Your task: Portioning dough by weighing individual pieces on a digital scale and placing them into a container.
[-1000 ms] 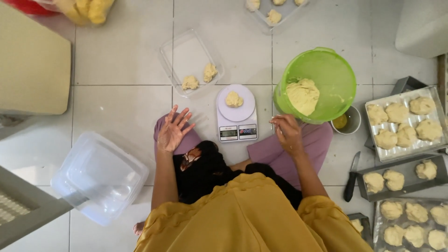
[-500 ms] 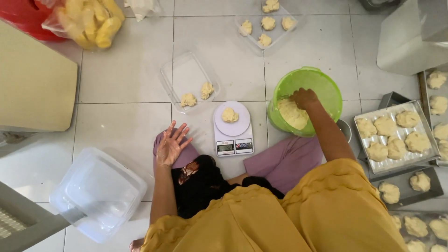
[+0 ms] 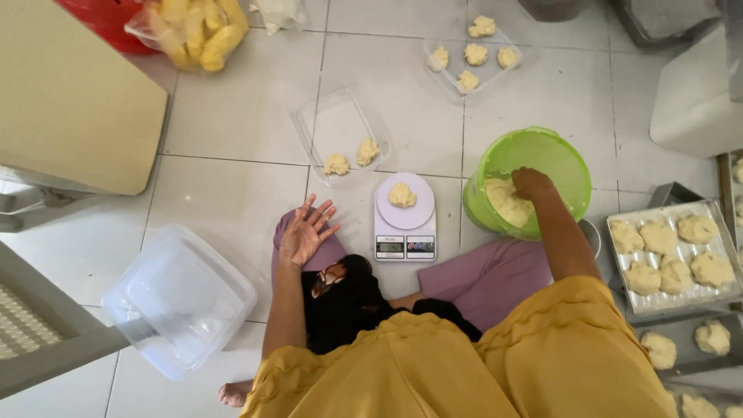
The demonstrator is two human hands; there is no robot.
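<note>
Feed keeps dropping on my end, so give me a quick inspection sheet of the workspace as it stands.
Surface: pale tiled floor; the person sits on it.
Job's things: green bowl with dough; scale carrying one dough lump.
Clutter: clear tray with two lumps; another clear tray with four; metal trays of dough pieces at right; clear lidded tub; bag of yellow items.
Hands: right hand inside the bowl on the dough; left hand open, fingers spread, holding nothing.
Cables: nothing seen.
Surroundings: beige board at left, white unit at right.
</note>
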